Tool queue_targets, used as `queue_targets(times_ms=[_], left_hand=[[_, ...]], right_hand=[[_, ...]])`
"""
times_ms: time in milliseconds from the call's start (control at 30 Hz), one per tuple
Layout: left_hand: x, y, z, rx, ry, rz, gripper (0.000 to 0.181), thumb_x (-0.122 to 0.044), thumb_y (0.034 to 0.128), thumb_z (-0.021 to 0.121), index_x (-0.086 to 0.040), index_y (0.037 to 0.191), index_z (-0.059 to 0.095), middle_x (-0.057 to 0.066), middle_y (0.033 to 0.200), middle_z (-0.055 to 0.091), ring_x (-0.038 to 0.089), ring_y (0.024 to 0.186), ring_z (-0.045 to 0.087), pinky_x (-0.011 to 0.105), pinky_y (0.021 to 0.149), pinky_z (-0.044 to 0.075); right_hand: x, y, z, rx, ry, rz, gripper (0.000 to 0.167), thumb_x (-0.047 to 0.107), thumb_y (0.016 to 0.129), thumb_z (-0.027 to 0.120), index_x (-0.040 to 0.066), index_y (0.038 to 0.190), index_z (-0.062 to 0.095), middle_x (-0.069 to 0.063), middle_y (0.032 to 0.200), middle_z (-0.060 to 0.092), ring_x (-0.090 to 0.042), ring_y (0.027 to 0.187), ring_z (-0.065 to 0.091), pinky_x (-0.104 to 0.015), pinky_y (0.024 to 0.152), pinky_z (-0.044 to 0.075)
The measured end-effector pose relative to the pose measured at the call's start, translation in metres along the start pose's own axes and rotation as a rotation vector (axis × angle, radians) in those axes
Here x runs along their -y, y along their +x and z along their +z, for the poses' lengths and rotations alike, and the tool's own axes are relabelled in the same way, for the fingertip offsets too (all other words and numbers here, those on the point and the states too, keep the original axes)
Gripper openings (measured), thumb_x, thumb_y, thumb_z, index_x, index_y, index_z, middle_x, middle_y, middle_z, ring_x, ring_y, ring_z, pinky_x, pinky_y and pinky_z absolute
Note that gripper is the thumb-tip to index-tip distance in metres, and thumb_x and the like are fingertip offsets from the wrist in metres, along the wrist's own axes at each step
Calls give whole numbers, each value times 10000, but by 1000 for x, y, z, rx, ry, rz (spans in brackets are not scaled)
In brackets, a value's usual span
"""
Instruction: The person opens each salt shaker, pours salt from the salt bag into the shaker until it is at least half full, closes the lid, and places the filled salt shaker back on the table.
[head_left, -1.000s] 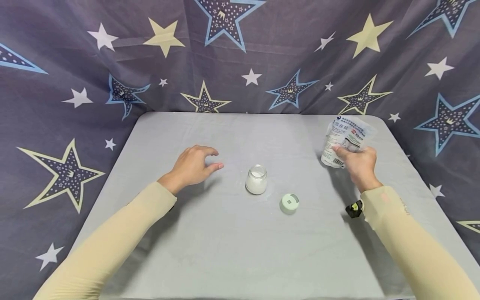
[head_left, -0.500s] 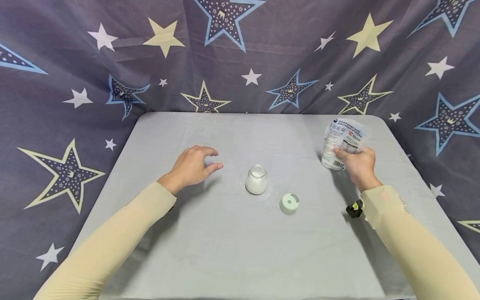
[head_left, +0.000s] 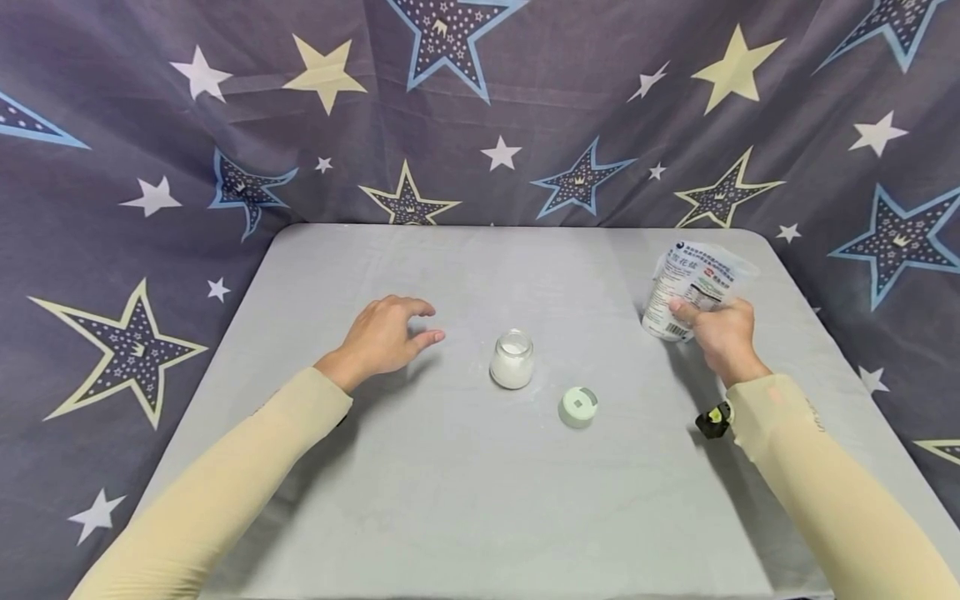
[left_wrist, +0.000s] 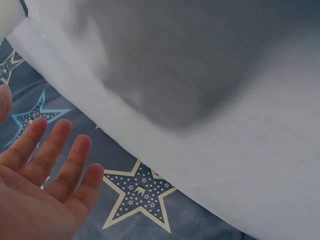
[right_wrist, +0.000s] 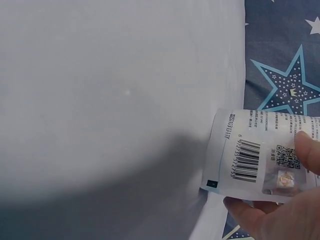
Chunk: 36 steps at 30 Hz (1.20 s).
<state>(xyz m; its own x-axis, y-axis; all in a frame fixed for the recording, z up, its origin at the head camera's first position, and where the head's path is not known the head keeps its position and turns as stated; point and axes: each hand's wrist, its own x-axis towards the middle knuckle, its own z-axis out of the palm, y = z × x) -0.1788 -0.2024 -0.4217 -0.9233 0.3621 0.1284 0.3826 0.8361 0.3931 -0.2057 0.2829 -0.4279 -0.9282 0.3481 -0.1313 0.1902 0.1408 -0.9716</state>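
Toward the far right of the table, my right hand (head_left: pixel 723 333) grips a white printed plastic pouch (head_left: pixel 686 287) by its side, thumb on the front. In the right wrist view the pouch (right_wrist: pixel 245 155) shows a barcode and its bottom edge close to the tabletop. My left hand (head_left: pixel 382 335) hovers left of centre, fingers relaxed, thumb apart, holding nothing. To its right a small glass jar (head_left: pixel 512 367) stands upright without a lid, with white contents inside. A pale green round lid (head_left: pixel 578 406) lies right of the jar and nearer to me.
The table has a light grey cover (head_left: pixel 450 500). Behind it and along both sides hangs a dark curtain (head_left: pixel 450 125) with a star pattern. A small black device (head_left: pixel 712 421) sits at my right wrist.
The pouch in my right hand has tilted slightly and its top has shifted a little lower. My left hand, the jar and the lid stay practically where they were.
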Motion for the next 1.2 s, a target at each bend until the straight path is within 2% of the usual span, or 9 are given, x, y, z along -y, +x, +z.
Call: queue_targets(times_ms=[267, 467, 567, 700, 800, 933, 1200], left_hand=[[0, 1, 1, -4, -3, 5, 470, -425, 940, 745, -75, 1252, 715, 99, 1299, 689, 355, 1241, 597, 544, 1048, 437], [-1, 0, 1, 1, -16, -9, 470, -428, 940, 743, -83, 1257, 712, 99, 1312, 683, 354, 1262, 585, 542, 1062, 429], [-2, -1, 1, 8, -26, -21, 473, -433, 944, 738, -87, 1265, 708, 98, 1325, 676, 355, 1272, 579, 540, 1063, 433], [-3, -2, 2, 14, -50, -36, 481, -438, 944, 736, -89, 1274, 703, 89, 1330, 674, 353, 1275, 576, 540, 1052, 443], [-4, -3, 3, 14, -61, -37, 482, -439, 944, 736, -94, 1278, 700, 82, 1327, 676, 351, 1271, 579, 538, 1047, 448], [-3, -4, 4, 11, -62, -41, 486, -442, 945, 734, -99, 1287, 695, 80, 1332, 674, 349, 1276, 577, 535, 1053, 443], [-2, -5, 4, 5, -67, -37, 488, -440, 943, 738, -96, 1285, 696, 80, 1329, 675, 346, 1272, 580, 532, 1051, 447]], right_hand=[[-2, 0, -1, 5, -67, 1, 419, 132, 852, 855, 109, 1235, 687, 205, 887, 691, -9, 858, 659, -174, 741, 540], [-2, -4, -2, -15, -180, -4, 565, 191, 851, 863, 100, 1356, 627, 50, 1151, 720, -17, 923, 642, -222, 834, 523], [-1, -7, -2, -28, -234, -3, 626, 217, 856, 860, 104, 1403, 578, -43, 1291, 669, -53, 987, 620, -256, 885, 498], [0, -12, -2, -38, -251, 11, 727, 225, 853, 864, 121, 1460, 477, -82, 1400, 589, -119, 1117, 582, -288, 959, 481], [1, -17, -2, -50, -237, 22, 766, 227, 845, 871, 145, 1458, 420, -67, 1415, 560, -145, 1177, 564, -289, 984, 485], [-1, -22, -2, -87, -260, 7, 792, 258, 834, 881, 123, 1444, 394, -44, 1363, 546, -163, 1191, 544, -281, 989, 484], [-1, -39, -6, -146, -368, -73, 920, 380, 838, 859, 61, 1517, 329, -136, 1463, 478, -273, 1317, 461, -396, 1118, 381]])
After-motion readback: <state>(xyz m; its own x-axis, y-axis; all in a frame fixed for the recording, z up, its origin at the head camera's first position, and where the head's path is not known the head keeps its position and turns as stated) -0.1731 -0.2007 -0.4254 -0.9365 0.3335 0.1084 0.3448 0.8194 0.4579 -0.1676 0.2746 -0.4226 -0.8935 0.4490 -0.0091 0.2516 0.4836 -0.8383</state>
